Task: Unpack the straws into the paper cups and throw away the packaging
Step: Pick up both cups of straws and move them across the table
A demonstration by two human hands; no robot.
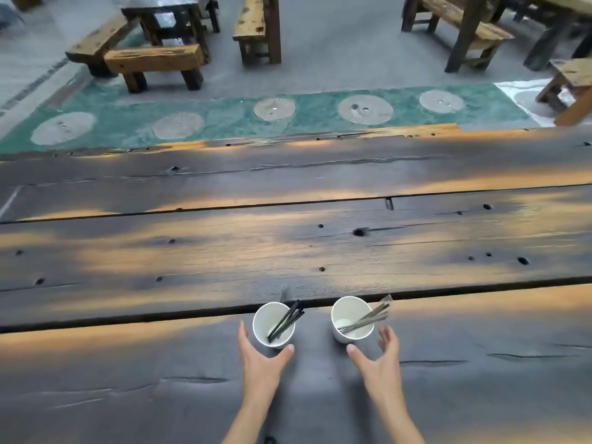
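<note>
Two white paper cups stand side by side near the front of a dark wooden table (288, 245). The left cup (264, 322) holds several bare black straws (286, 321) leaning to the right. The right cup (344, 312) holds straws in clear packaging (368, 318), their ends sticking out past the rim to the right. My left hand (261, 363) is open and curved around the near side of the left cup, at or very close to its wall. My right hand (381, 358) is open just in front and to the right of the right cup, apart from it.
The table is made of long charred planks with gaps, knots and holes. Beyond its far edge lies a green floor strip (288, 113) with round stone-like discs. Wooden benches (153, 62) and stools (259, 30) stand on the grey floor further back.
</note>
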